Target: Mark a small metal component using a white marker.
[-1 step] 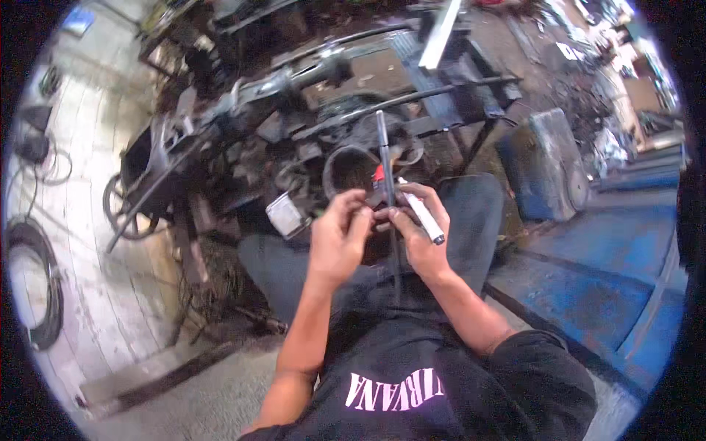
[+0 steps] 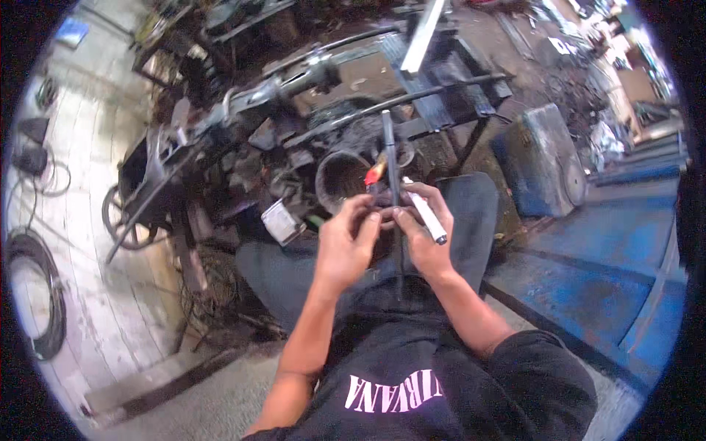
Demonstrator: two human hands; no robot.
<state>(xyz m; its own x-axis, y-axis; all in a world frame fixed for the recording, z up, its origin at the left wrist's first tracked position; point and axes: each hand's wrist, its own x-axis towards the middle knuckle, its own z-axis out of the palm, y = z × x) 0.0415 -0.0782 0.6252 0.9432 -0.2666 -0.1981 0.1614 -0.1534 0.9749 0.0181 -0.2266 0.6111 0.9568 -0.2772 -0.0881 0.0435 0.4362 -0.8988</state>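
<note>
My left hand (image 2: 348,239) is closed, thumb against fingers, beside a thin dark rod (image 2: 390,143) that stands up between my hands. What its fingertips pinch is dark, small and partly hidden. My right hand (image 2: 430,246) is closed at the rod's other side, thumb and fingertip close to the left ones. It also holds a white marker pen (image 2: 426,213) with a dark end, slanting across its fingers. Just beyond the fingertips shows a red and orange-yellow object (image 2: 376,173), whose kind I cannot make out. The rod's lower end reaches down over my lap.
A dark metal workbench (image 2: 309,136) cluttered with parts stands ahead. A round metal ring (image 2: 321,180) lies beyond my hands, and a small white box (image 2: 280,222) by my left knee. At right are a worn upright box (image 2: 544,162) and blue sheets (image 2: 588,287); a coiled hose (image 2: 51,294) lies left.
My hands have shifted slightly to the right, the left one more, closing the space between them. More of the red and orange-yellow object now shows. The view has moved a little.
</note>
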